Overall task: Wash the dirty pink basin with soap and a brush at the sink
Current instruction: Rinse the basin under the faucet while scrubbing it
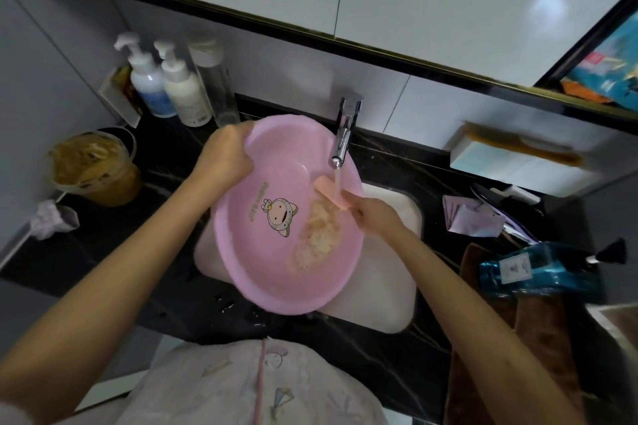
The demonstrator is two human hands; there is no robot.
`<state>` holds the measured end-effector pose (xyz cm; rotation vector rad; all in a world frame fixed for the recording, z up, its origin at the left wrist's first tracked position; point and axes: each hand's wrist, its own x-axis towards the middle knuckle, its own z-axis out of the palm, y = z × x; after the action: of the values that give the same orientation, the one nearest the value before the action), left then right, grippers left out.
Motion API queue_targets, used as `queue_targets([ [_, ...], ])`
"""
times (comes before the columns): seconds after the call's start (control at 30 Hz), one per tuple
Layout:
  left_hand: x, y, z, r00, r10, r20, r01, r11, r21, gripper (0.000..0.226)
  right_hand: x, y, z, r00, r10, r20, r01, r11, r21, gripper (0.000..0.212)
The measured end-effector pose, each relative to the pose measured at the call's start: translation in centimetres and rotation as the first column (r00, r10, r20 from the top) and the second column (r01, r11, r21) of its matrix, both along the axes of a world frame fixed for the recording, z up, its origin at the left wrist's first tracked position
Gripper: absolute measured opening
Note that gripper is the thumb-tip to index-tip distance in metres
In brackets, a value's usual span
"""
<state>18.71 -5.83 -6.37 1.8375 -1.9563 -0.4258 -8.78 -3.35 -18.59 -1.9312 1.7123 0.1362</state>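
A pink basin (276, 252) with a cartoon print sits tilted over the white sink (379, 286). My left hand (224, 155) grips its far left rim. My right hand (373, 217) holds a peach-pink brush (329, 191) inside the basin, under the water running from the chrome faucet (345, 131). Brownish foamy dirt (317, 238) lies on the basin's right inner side, below the brush.
Two white pump bottles (165, 86) and a clear bottle (217, 86) stand at the back left of the black counter (103, 252). A plastic tub of brown stuff (93, 166) sits at left. A blue bottle (531, 269), purple packets (469, 217) and a white wall box (518, 162) are at right.
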Motion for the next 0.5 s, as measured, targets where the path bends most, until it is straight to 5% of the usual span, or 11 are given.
queue_targets([
  [0.07, -0.2, 0.0, 0.3, 1.0, -0.012, 0.012, 0.012, 1.0, 0.005, 0.056, -0.1, 0.0, -0.4, 0.956, 0.139, -0.26, -0.17, 0.98, -0.101, 0.06],
  [0.13, -0.3, 0.0, 0.5, 0.999, -0.024, 0.023, 0.024, 1.0, -0.002, 0.052, -0.3, 0.4, -0.9, 0.93, 0.168, -0.327, -0.214, 0.971, -0.109, 0.063],
  [0.23, -0.4, 0.1, 0.5, 0.999, -0.033, 0.035, 0.034, 0.999, -0.009, 0.051, -0.2, 1.0, -1.9, 0.963, 0.157, -0.22, -0.153, 0.988, 0.038, 0.049],
  [0.37, -0.5, -0.1, 0.5, 0.998, -0.044, 0.046, 0.044, 0.999, -0.004, 0.061, -0.1, 2.9, -2.3, 0.987, -0.044, 0.154, -0.008, 0.945, 0.327, 0.048],
  [0.5, -0.3, -0.4, 0.4, 0.996, -0.057, 0.074, 0.052, 0.996, 0.068, 0.077, -0.8, 2.4, -2.2, 0.986, 0.019, 0.163, -0.074, 0.939, 0.335, 0.041],
])
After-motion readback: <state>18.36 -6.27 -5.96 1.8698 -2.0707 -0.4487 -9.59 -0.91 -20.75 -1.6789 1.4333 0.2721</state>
